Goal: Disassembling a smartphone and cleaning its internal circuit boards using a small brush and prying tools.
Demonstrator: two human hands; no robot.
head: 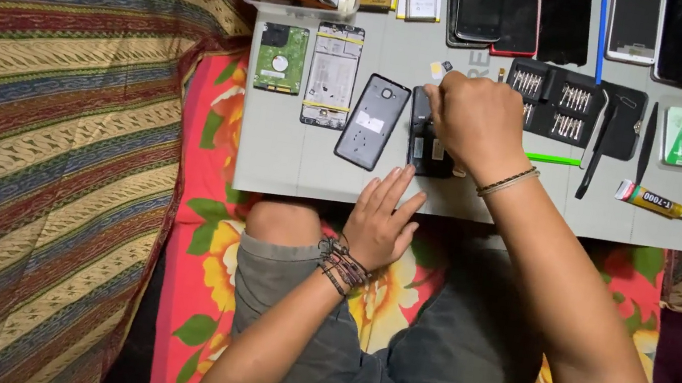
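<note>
Right hand (476,122) curled over opened dark phone (428,137) at mat centre, fingertips pinched at its top edge; what is pinched, cannot tell. Left hand (383,221) flat at 6 o'clock of phone, fingers spread loosely on grey mat (291,166) edge, holding nothing. Grey back cover (371,121) just beside at 9 o'clock. Screwdriver bit case (566,104) at 2 o'clock. Glue tube (656,202) far at 3 o'clock.

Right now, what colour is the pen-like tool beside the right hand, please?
Bright green tool, head view.
</note>
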